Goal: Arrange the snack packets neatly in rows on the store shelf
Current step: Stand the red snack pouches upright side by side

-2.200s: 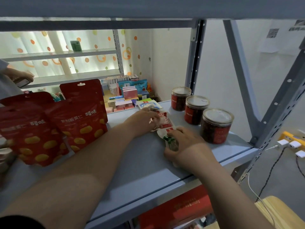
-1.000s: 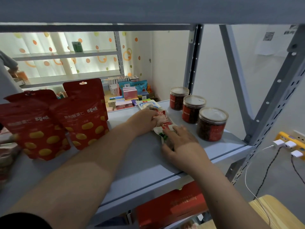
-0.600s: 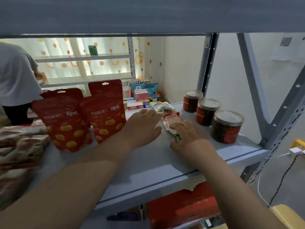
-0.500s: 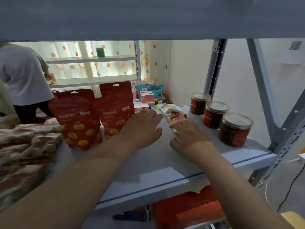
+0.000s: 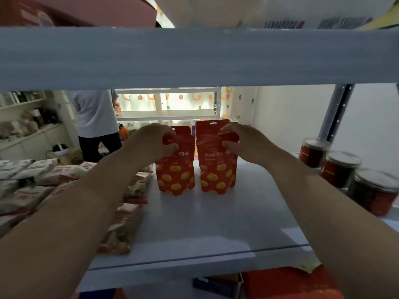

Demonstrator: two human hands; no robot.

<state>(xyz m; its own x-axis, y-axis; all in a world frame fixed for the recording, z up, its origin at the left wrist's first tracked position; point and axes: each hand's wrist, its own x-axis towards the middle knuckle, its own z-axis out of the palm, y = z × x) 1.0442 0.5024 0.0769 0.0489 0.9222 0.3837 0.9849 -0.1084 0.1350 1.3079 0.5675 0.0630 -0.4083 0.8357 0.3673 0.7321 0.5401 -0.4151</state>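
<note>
Two red stand-up snack pouches with yellow spots stand side by side at the back of the grey shelf [image 5: 216, 229]. My left hand [image 5: 154, 140] grips the top of the left pouch [image 5: 176, 175] between thumb and fingers. My right hand [image 5: 241, 140] grips the top of the right pouch [image 5: 217, 173] the same way. Both pouches are upright, with a narrow gap between them. The small flat packets from the earlier frames are out of sight.
Stacks of flat red-and-white packets [image 5: 127, 216] fill the shelf's left side. Three lidded jars [image 5: 339, 167] line the right edge. The shelf board above [image 5: 194, 57] hangs low. A person in a grey shirt [image 5: 95, 117] stands behind the rack. Red boxes [image 5: 287, 283] sit below.
Both hands left the small flat packets near the jars and went to the two red pouches, taking hold of their tops. The view swung left and up.
</note>
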